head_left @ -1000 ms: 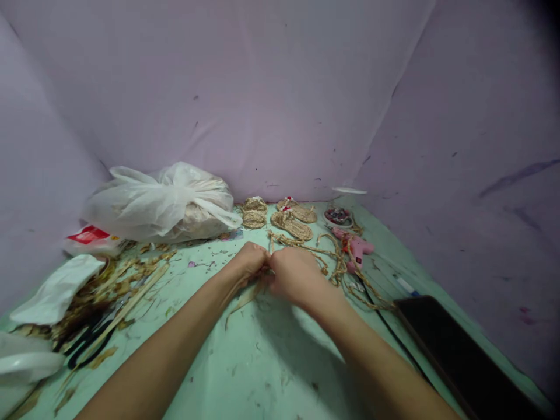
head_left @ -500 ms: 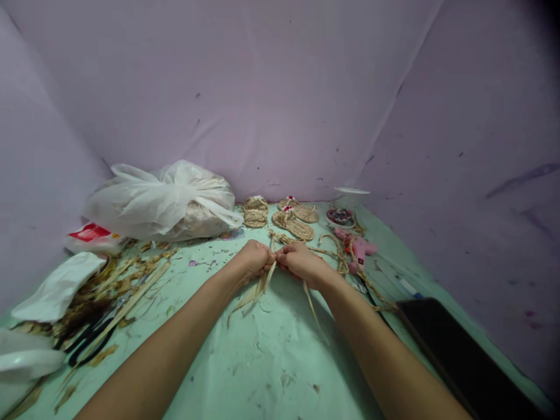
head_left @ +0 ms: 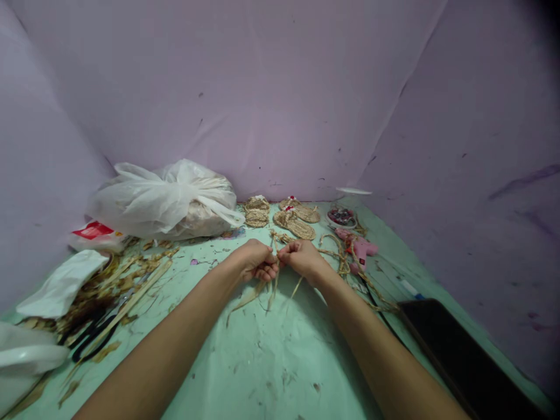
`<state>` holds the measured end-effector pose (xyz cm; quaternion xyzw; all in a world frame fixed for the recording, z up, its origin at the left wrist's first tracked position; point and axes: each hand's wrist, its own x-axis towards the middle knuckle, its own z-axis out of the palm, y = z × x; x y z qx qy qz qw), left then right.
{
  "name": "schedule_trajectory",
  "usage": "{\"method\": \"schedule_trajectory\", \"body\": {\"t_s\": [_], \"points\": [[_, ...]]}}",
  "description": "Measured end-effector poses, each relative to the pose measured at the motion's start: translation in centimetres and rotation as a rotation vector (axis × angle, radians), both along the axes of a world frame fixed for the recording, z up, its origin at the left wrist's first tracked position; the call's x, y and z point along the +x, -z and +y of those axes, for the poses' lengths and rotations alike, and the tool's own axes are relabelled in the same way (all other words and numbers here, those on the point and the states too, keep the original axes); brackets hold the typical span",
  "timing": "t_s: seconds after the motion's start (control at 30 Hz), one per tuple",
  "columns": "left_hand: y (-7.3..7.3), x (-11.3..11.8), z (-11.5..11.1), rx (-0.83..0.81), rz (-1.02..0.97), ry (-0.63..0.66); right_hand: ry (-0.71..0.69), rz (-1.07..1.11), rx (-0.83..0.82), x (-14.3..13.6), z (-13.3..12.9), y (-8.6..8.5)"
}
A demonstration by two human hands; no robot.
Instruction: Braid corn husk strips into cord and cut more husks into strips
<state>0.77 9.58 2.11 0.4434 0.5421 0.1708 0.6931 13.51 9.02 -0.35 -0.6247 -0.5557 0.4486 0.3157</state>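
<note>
Pale dried fibre strands (head_left: 272, 294) hang down between my two hands at the middle of the green surface. My left hand (head_left: 259, 261) has its fingers curled, pinching the strands at their upper part. Beside it, nearly touching, my right hand (head_left: 298, 256) is closed on the strands too, and a loose end sticks out below it. A thin braid (head_left: 274, 237) runs up from between the fingertips. Behind the hands lie woven sandals (head_left: 297, 225) with red and white beads, and a smaller woven pair (head_left: 256, 211).
White plastic bag (head_left: 175, 198) at back left; fibre scraps (head_left: 118, 274) and dark-handled scissors (head_left: 94, 338) at left. Bead dish (head_left: 341, 217), pink glue gun (head_left: 362, 248), braided cord (head_left: 371, 289) and a black phone-like slab (head_left: 459, 356) at right.
My left hand's lower fingers have loosened and spread a little. The strands below the hands have shifted, and the loose end under my right hand looks shorter and swings the other way.
</note>
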Motion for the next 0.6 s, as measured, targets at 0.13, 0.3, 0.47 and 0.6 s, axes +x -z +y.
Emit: {"method": "schedule_trajectory", "body": {"t_s": [0.13, 0.3, 0.47, 0.6], "points": [[-0.2, -0.4, 0.1, 0.025, -0.034, 0.035, -0.036, -0.008, 0.006, 0.1, 0.0, 0.2], [-0.6, -0.1, -0.3, 0.031, -0.022, 0.075, 0.026, 0.096, -0.015, -0.6, -0.4, 0.0], [-0.7, 0.6, -0.8, 0.069, 0.061, -0.001, 0.088, 0.271, -0.039, -0.7, -0.6, -0.3], [-0.5, 0.6, -0.8, 0.112, 0.096, -0.034, 0.175, 0.377, -0.095, -0.4, -0.5, -0.6]]}}
